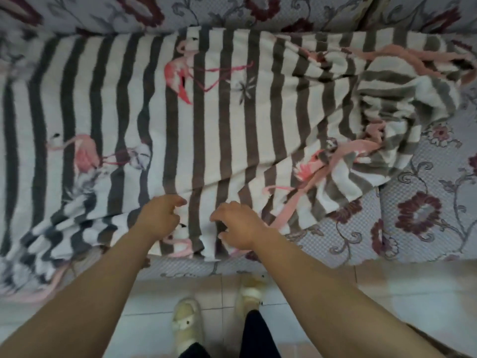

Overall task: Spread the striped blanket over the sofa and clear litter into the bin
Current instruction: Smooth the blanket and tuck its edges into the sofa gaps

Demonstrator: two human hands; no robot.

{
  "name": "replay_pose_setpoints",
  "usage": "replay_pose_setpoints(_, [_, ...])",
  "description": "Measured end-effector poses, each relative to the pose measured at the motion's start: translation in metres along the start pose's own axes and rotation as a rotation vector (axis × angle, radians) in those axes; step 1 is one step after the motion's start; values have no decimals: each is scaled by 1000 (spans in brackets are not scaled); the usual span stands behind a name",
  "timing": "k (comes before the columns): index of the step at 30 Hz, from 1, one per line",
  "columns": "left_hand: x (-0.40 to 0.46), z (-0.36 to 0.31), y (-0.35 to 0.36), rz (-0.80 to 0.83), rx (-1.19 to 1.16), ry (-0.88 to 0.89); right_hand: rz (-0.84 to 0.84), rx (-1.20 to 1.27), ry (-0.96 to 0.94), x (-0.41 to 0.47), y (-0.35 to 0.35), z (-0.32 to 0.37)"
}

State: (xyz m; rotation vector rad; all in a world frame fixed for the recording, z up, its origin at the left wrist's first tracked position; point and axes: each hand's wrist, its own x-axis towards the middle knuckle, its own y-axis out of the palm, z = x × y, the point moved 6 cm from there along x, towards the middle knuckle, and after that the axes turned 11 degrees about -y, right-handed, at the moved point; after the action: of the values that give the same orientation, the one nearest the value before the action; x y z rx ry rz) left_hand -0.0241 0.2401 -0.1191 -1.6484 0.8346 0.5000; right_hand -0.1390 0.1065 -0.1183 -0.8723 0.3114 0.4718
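Note:
The striped blanket (227,120), grey and white with pink flamingos, lies over the seat of the floral sofa (418,215). Its left and middle parts are fairly flat. Its right end is bunched in folds and stops short, so the right seat cushion shows bare. My left hand (158,215) and my right hand (240,224) rest close together on the blanket's front edge, fingers curled and apart, neither visibly pinching the cloth. No litter or bin is in view.
The sofa's floral backrest (232,11) runs along the top. Below the seat's front edge is a pale tiled floor (413,301). My two feet in cream slippers (185,324) stand on it close to the sofa.

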Motion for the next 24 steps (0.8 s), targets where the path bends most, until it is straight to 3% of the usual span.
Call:
replay_pose_setpoints(6, [-10,114,27,38,327,131,20,-341,57,41,89,52])
replay_pose_setpoints(9, [-15,132,32,-96,469,259,-92,-435,87,51,93,61])
replay_pose_setpoints(11, [-22,138,30,-239,500,259,-94,-343,54,50,90,63])
replay_pose_setpoints(13, [-28,158,21,-323,424,127,-34,-247,38,40,91,66])
replay_pose_setpoints(15, [-31,166,22,-260,387,68,35,-263,99,17,87,56])
replay_pose_setpoints(20, [-64,141,55,36,126,351,58,-435,432,-19,66,34])
replay_pose_setpoints(22, [-66,145,60,68,40,343,56,-421,379,-5,72,51])
replay_pose_setpoints(24, [-60,167,54,-32,-40,225,-11,-409,233,14,84,80])
